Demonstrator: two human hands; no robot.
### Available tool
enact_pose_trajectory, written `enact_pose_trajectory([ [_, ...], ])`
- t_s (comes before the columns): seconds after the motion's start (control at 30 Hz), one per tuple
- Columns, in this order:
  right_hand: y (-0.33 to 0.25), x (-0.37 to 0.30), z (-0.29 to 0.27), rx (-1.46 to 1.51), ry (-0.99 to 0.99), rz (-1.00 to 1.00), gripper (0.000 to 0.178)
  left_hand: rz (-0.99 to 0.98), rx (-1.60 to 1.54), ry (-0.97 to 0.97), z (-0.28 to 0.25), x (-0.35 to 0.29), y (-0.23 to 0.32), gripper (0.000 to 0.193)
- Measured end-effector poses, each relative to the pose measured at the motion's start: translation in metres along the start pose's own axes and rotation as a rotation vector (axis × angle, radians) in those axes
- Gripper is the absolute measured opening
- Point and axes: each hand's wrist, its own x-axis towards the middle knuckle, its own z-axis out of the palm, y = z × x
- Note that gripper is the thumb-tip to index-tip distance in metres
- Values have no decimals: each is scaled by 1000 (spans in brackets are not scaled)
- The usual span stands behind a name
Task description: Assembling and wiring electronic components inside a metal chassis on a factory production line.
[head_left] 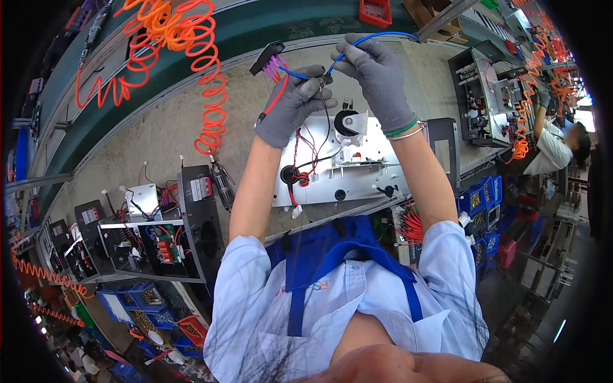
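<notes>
While the plate lies on the bench, the blue wire is held near the plate's far edge. The left hand, its fingers curled nearly closed, grips it, and the right hand pinches it just beside; the black connector is beyond the plate's far-left corner.

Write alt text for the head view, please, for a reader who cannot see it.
A person's gray-gloved left hand and right hand hold a blue wire over a workbench, near a silver metal plate carrying wires and a circuit board. Coiled orange hoses and open electronic units are on both sides.
</notes>
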Motion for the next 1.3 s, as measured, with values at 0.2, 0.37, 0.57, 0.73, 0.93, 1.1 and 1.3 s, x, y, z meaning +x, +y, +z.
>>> enact_pose_trajectory([
  [0.2, -2, -9, 1, 7, 85, -97, 27, -51, 34, -19, 2, 4, 2, 40],
  [0.37, -3, -21, -4, -6, 125, -123, 26, -119, 5, -105, 2, 11, -7, 42],
  [0.57, -4, -27, -5, 51, 197, -150, 23, -147, -149, -43, 6, 12, -12, 50],
  [0.73, -3, -39, 2, 113, 251, -186, 22, -206, -112, -102, 5, 14, -14, 52],
  [0.93, 3, -51, 3, 150, 311, -212, 22, -278, -182, -186, 0, 14, -19, 49],
  [1.1, 14, -81, 2, 201, 293, -238, 20, -230, -318, -167, 0, 16, -22, 49],
  [1.3, 31, -119, -6, 64, 245, -213, 17, -211, -119, -139, 6, 10, -19, 45],
])
